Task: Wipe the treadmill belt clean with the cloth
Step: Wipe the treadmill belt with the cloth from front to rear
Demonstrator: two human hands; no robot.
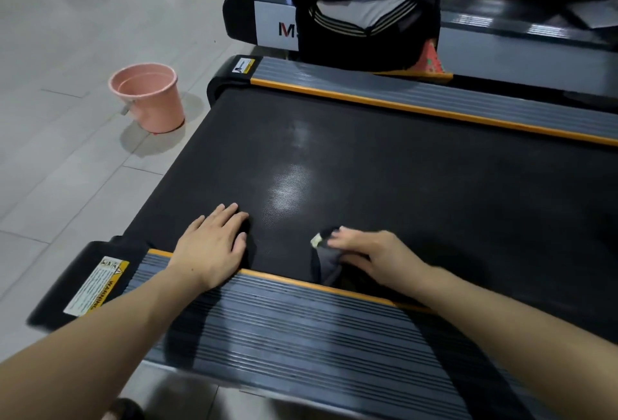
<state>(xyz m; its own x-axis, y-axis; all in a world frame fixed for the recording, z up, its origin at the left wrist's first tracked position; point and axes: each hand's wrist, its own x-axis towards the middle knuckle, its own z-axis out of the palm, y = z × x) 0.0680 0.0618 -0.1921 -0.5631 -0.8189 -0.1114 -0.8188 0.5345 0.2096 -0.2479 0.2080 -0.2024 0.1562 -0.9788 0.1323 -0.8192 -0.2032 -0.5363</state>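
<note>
The black treadmill belt (384, 165) runs across the middle of the view, with a pale sheen near its centre. My left hand (212, 245) lies flat with straight fingers on the belt's near edge, its wrist over the ribbed side rail (301, 319). My right hand (364, 250) grips a dark grey cloth (326, 260) with a small white tag and presses it on the belt close to the near rail. Part of the cloth is hidden under my fingers.
A pink bucket (148, 97) stands on the tiled floor left of the treadmill. A person in dark clothes (363, 8) crouches on the far side rail (434, 98), with a second treadmill (267, 15) behind them. A yellow warning label (95, 286) sits on the near end cap.
</note>
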